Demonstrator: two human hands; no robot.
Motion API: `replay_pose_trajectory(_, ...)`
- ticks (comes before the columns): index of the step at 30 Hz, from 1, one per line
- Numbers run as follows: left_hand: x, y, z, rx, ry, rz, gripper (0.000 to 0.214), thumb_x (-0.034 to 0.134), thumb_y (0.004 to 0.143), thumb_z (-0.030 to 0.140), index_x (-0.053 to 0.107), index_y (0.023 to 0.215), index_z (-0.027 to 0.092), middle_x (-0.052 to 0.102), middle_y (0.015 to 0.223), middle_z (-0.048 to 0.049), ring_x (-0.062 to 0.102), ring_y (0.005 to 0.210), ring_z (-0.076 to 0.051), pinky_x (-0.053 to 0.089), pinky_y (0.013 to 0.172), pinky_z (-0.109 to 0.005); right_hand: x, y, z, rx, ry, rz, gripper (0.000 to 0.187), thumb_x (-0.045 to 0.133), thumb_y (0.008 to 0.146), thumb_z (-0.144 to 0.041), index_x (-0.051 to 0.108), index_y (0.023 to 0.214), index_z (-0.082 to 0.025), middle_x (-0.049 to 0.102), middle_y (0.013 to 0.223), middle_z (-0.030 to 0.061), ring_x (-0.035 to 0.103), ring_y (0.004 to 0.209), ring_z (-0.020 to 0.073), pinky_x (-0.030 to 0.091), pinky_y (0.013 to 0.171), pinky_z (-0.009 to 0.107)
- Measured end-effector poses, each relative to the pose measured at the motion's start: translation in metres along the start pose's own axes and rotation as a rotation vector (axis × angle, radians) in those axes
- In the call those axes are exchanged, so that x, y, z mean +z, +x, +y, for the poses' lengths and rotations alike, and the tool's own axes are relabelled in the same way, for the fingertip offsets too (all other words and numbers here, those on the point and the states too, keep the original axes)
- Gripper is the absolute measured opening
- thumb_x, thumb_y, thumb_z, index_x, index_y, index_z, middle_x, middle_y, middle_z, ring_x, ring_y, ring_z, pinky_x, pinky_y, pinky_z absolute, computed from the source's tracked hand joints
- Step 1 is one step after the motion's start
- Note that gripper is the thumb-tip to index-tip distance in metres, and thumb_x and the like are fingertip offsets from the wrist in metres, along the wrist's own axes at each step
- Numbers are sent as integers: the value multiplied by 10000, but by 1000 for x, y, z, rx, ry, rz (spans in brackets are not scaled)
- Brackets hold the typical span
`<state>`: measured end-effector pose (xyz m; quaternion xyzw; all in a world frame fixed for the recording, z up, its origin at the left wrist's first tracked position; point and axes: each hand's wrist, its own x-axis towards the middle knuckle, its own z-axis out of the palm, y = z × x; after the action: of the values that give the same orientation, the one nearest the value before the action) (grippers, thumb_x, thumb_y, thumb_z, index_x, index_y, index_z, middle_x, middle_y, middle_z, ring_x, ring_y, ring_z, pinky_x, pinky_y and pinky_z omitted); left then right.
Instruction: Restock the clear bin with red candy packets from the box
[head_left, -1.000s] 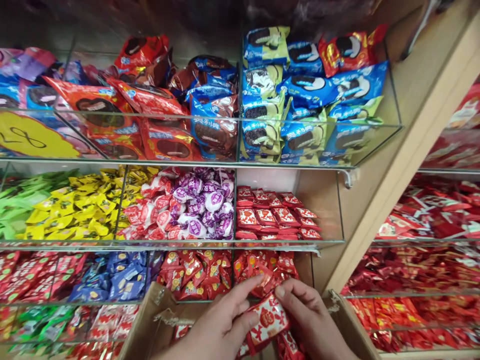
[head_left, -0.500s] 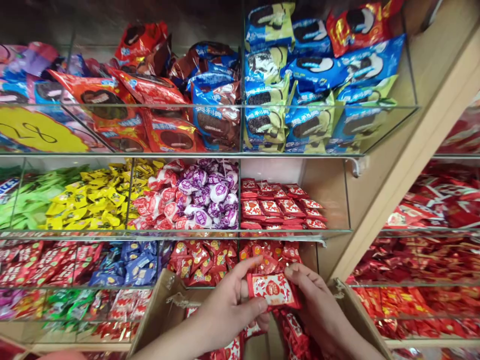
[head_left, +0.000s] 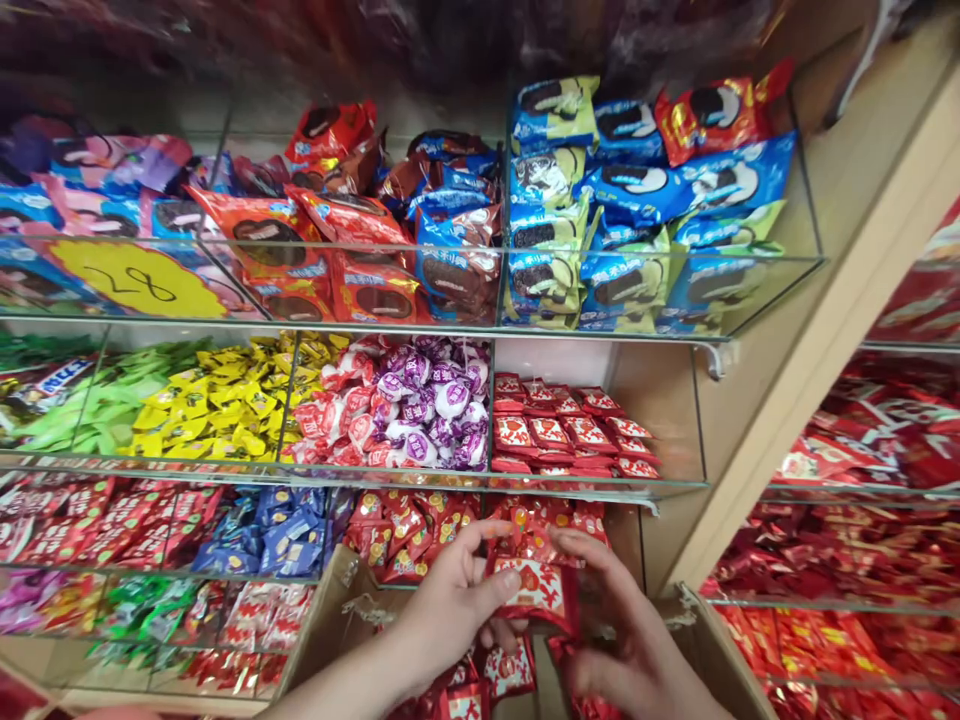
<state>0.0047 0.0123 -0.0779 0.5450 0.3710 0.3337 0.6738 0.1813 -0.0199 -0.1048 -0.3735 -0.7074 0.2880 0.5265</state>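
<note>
Over an open cardboard box [head_left: 311, 610], my left hand [head_left: 450, 605] pinches a red-and-white candy packet [head_left: 546, 590], the thumb on its printed face and the fingers behind. My right hand [head_left: 637, 635] is slightly blurred at the packet's right side. Its fingers and thumb are spread apart, the fingertips close to the packet's upper edge; whether they touch it I cannot tell. Below my hands, more red candy packets [head_left: 510, 668] lie in the box. Similar red packets [head_left: 551, 432] are stacked in rows in the shelf compartment just above.
Glass-fronted shelves hold purple-and-white wrapped candies [head_left: 431, 400], yellow candies [head_left: 217, 405] and, higher up, blue cookie packs [head_left: 637, 190]. A yellow price tag [head_left: 139, 278] reads 28. To the right, a wooden upright [head_left: 810, 300] divides off further shelves of red packets [head_left: 817, 540].
My right hand has let go of the packet's right end, and its thumb has swung down and away. My left hand still holds the packet. The view has shifted, so the shelves appear lower.
</note>
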Motion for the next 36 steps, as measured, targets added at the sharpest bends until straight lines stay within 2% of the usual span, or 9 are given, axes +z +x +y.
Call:
replay_pose_trajectory(2, 0, -3, 2, -56, -23, -34, 516, 595, 717, 374, 339, 1115, 169, 596, 582, 27, 544, 407, -68, 275, 346, -114, -5, 3, 0, -325, -335, -122, 664, 685, 643, -301, 381, 1228, -220, 464, 1243, 129, 418, 1135, 259, 401, 886, 370)
replay_pose_trajectory(4, -1, -6, 3, -84, -82, -79, 531, 602, 708, 395, 342, 1123, 190, 582, 577, 43, 561, 420, -81, 286, 340, -118, -8, 5, -1, -543, -533, -186, 487, 563, 762, -205, 400, 1221, -193, 582, 1105, 113, 503, 1043, 205, 431, 849, 324)
replay_pose_trajectory(9, -3, -7, 1, -91, -148, -26, 446, 466, 787, 444, 334, 1137, 201, 575, 483, 44, 525, 366, -78, 261, 333, -129, -31, 7, -18, -691, -796, -195, 407, 482, 817, -170, 407, 1217, -150, 648, 979, 82, 530, 956, 180, 442, 783, 280)
replay_pose_trajectory(12, -2, -5, -2, -31, -59, -22, 407, 494, 760, 452, 417, 1023, 151, 569, 450, 34, 498, 347, -64, 218, 330, -133, -56, 31, -39, -650, -997, -47, 434, 462, 810, -102, 386, 1233, -159, 599, 1088, 87, 510, 935, 190, 406, 799, 318)
replay_pose_trajectory(16, 3, -4, -7, -44, 24, -129, 394, 532, 707, 479, 459, 896, 142, 552, 451, 48, 472, 352, -57, 256, 349, -143, -80, 102, -50, -503, -1323, 140, 321, 428, 838, -197, 480, 1147, -125, 617, 1042, 94, 499, 790, 204, 402, 724, 323)
replay_pose_trajectory(19, 6, -3, -11, -84, 93, -161, 452, 535, 655, 541, 458, 860, 145, 535, 453, 57, 443, 357, -55, 288, 371, -155, -82, 153, -41, -175, -1536, -6, 260, 358, 850, -166, 578, 981, -121, 659, 867, 110, 500, 776, 233, 396, 659, 317)
replay_pose_trajectory(21, 4, -1, -14, -109, 178, -164, 485, 524, 629, 577, 460, 847, 149, 527, 462, 61, 400, 352, -46, 270, 370, -157, -81, 174, -32, -83, -1565, -50, 257, 364, 826, -120, 585, 958, -117, 659, 794, 126, 498, 842, 265, 388, 600, 306)
replay_pose_trajectory(26, -4, 0, -21, -63, 366, -194, 390, 505, 687, 497, 510, 860, 148, 453, 492, 75, 345, 392, -45, 229, 398, -166, -78, 186, -14, -55, -1526, -127, 252, 373, 816, -124, 604, 914, -130, 657, 842, 136, 501, 893, 276, 391, 618, 301)
replay_pose_trajectory(36, -4, -2, -24, -67, 420, -227, 238, 526, 710, 327, 564, 872, 156, 479, 541, 50, 347, 437, -58, 226, 430, -166, -86, 185, -7, 46, -1314, -376, 358, 386, 725, -104, 567, 1033, -114, 639, 1003, 128, 590, 882, 209, 427, 726, 249)
